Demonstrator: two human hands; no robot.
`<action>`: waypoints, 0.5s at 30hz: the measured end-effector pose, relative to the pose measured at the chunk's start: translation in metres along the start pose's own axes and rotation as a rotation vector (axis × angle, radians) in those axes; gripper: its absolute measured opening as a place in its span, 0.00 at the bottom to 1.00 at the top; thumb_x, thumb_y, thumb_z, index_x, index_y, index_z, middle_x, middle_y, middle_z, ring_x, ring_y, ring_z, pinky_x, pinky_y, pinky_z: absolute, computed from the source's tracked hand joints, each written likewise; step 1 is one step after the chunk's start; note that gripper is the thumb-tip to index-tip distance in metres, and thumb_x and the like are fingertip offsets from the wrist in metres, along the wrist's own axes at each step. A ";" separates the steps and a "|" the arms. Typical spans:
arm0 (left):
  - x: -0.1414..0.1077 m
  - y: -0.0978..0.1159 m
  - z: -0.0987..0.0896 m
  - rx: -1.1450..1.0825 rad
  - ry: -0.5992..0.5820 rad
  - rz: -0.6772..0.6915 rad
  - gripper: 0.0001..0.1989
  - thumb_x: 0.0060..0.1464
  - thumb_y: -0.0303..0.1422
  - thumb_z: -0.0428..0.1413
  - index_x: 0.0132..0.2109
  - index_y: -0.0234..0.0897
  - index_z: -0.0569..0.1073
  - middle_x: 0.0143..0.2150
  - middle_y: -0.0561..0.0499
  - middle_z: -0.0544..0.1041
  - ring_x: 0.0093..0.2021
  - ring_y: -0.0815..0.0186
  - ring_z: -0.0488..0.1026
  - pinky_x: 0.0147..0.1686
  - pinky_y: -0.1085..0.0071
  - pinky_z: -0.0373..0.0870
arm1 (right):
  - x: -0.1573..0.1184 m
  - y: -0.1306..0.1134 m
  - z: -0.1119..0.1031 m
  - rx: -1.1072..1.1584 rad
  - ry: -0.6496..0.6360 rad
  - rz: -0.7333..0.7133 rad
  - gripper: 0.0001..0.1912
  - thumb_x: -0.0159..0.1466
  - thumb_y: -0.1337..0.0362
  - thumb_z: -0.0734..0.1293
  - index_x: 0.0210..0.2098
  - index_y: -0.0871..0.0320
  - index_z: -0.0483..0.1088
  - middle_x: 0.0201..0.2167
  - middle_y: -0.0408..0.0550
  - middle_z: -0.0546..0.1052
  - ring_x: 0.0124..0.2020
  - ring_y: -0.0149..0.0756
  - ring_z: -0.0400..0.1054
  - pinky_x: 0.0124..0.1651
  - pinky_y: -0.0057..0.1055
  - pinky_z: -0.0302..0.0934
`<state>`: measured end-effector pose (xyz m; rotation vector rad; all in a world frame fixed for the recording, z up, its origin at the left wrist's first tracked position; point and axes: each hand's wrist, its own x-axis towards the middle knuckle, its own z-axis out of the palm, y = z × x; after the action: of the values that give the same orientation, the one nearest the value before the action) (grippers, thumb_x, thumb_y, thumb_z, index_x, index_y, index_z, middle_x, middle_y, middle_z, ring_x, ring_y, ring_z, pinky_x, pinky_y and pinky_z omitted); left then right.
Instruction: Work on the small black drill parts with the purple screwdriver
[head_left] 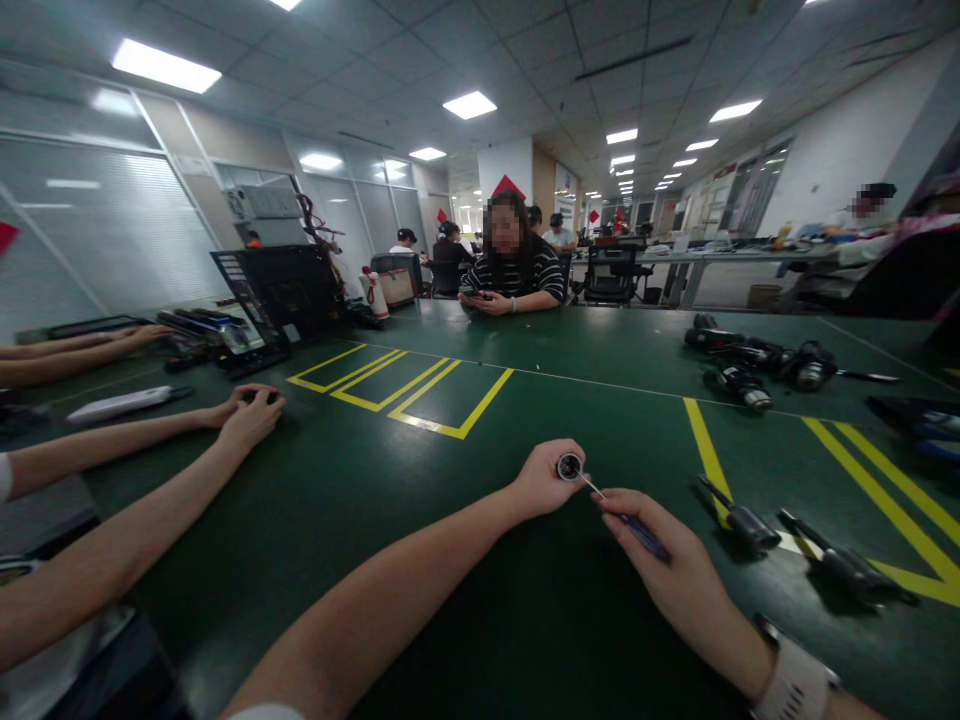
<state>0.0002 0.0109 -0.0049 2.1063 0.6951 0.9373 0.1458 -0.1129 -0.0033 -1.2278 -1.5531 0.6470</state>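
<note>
1. Green work table (420, 520): large, marked with yellow tape lines (420, 395) that form about three bays at centre, with more lines at the right.
2. Co-workers: one person in a striped top (517, 275) sits across the table; two pairs of forearms, not the wearer's, reach in from the left, the nearer pair (247, 410) with hands together on the surface.
3. Black open-frame case (277, 300) stands at the far left of the table.
4. Black cylindrical parts: a cluster (757, 365) of roughly four at the far right; two more black-handled tools (795, 545) lie just right of the wearer's hands.
5. Left hand (544, 480): fingers closed round a small round black component (570, 466), held just above the table at centre.
6. Right hand (660, 560): clamped on a thin blue-handled driver (634, 525), its tip touching the component.
7. Risk, as judged: the tip could slip off the small part and jab the left fingers, since the part is held free in the hand, unsupported; a loosened fastener could drop and be lost on the dark surface.
</note>
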 end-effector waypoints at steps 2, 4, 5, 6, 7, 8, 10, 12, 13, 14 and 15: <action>0.000 -0.001 0.001 -0.053 0.011 -0.007 0.08 0.43 0.29 0.59 0.28 0.34 0.65 0.25 0.57 0.64 0.26 0.72 0.61 0.28 0.75 0.60 | 0.000 0.001 0.000 -0.004 -0.015 -0.015 0.07 0.61 0.64 0.64 0.38 0.51 0.72 0.43 0.48 0.75 0.46 0.43 0.69 0.51 0.42 0.62; 0.000 -0.001 0.001 -0.087 0.023 -0.006 0.08 0.43 0.29 0.59 0.28 0.34 0.65 0.25 0.57 0.63 0.26 0.72 0.61 0.28 0.75 0.60 | 0.000 0.002 0.000 -0.004 -0.021 -0.023 0.07 0.61 0.65 0.64 0.38 0.51 0.72 0.43 0.48 0.75 0.47 0.43 0.69 0.51 0.42 0.62; 0.000 -0.001 0.001 -0.091 0.028 -0.005 0.08 0.43 0.29 0.59 0.28 0.34 0.65 0.25 0.57 0.63 0.26 0.73 0.61 0.28 0.75 0.60 | 0.000 0.001 0.000 -0.005 -0.022 -0.022 0.07 0.60 0.65 0.64 0.38 0.51 0.72 0.44 0.48 0.75 0.47 0.43 0.69 0.51 0.42 0.62; -0.001 0.000 0.002 -0.085 0.030 -0.004 0.08 0.43 0.29 0.59 0.28 0.34 0.65 0.25 0.57 0.64 0.26 0.73 0.61 0.28 0.75 0.60 | 0.000 0.001 -0.001 -0.004 -0.022 -0.018 0.07 0.60 0.64 0.65 0.38 0.51 0.72 0.44 0.48 0.76 0.46 0.43 0.69 0.50 0.43 0.62; -0.001 0.001 0.001 -0.071 0.030 -0.004 0.08 0.44 0.28 0.59 0.28 0.34 0.65 0.25 0.57 0.64 0.26 0.73 0.61 0.28 0.75 0.60 | 0.000 0.000 -0.001 -0.002 -0.019 -0.012 0.07 0.60 0.64 0.65 0.38 0.51 0.73 0.43 0.48 0.76 0.46 0.43 0.69 0.50 0.43 0.63; -0.001 0.002 0.001 -0.052 0.029 -0.006 0.08 0.44 0.28 0.59 0.28 0.34 0.65 0.25 0.57 0.64 0.26 0.72 0.61 0.28 0.75 0.60 | 0.000 -0.002 -0.002 0.002 -0.013 -0.004 0.07 0.60 0.63 0.65 0.38 0.51 0.73 0.43 0.49 0.76 0.46 0.44 0.69 0.49 0.43 0.63; -0.001 0.003 0.001 -0.017 0.028 -0.011 0.08 0.44 0.28 0.58 0.28 0.34 0.65 0.25 0.56 0.65 0.26 0.72 0.62 0.28 0.75 0.60 | -0.001 -0.006 -0.003 0.008 -0.007 0.010 0.07 0.59 0.62 0.66 0.37 0.51 0.74 0.41 0.49 0.77 0.44 0.45 0.70 0.48 0.43 0.64; -0.001 0.004 0.000 0.008 0.029 -0.010 0.08 0.44 0.28 0.59 0.28 0.34 0.65 0.26 0.56 0.65 0.27 0.72 0.62 0.29 0.74 0.61 | -0.001 -0.010 -0.005 0.002 -0.006 0.021 0.07 0.59 0.61 0.66 0.37 0.51 0.74 0.39 0.48 0.78 0.43 0.45 0.71 0.47 0.42 0.64; -0.001 0.004 0.000 0.026 0.028 -0.009 0.08 0.44 0.28 0.59 0.29 0.34 0.65 0.26 0.56 0.65 0.27 0.71 0.63 0.29 0.74 0.61 | -0.001 -0.012 -0.005 -0.005 -0.003 0.023 0.07 0.59 0.61 0.65 0.36 0.51 0.74 0.39 0.48 0.78 0.42 0.45 0.71 0.47 0.42 0.64; -0.001 0.004 -0.001 0.050 0.024 -0.009 0.07 0.44 0.28 0.59 0.29 0.34 0.65 0.26 0.56 0.65 0.27 0.71 0.63 0.30 0.74 0.62 | 0.000 -0.013 -0.005 -0.011 0.004 0.024 0.07 0.59 0.60 0.65 0.36 0.51 0.74 0.38 0.48 0.78 0.42 0.44 0.71 0.46 0.42 0.64; -0.001 0.005 -0.001 0.083 0.019 -0.009 0.07 0.45 0.28 0.58 0.29 0.34 0.66 0.26 0.56 0.66 0.28 0.70 0.64 0.30 0.73 0.62 | 0.000 -0.014 -0.005 -0.016 0.014 0.025 0.07 0.59 0.60 0.65 0.36 0.51 0.74 0.37 0.48 0.78 0.41 0.44 0.71 0.46 0.42 0.65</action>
<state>-0.0005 0.0077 -0.0010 2.1678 0.7646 0.9389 0.1455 -0.1185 0.0102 -1.2630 -1.5359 0.6415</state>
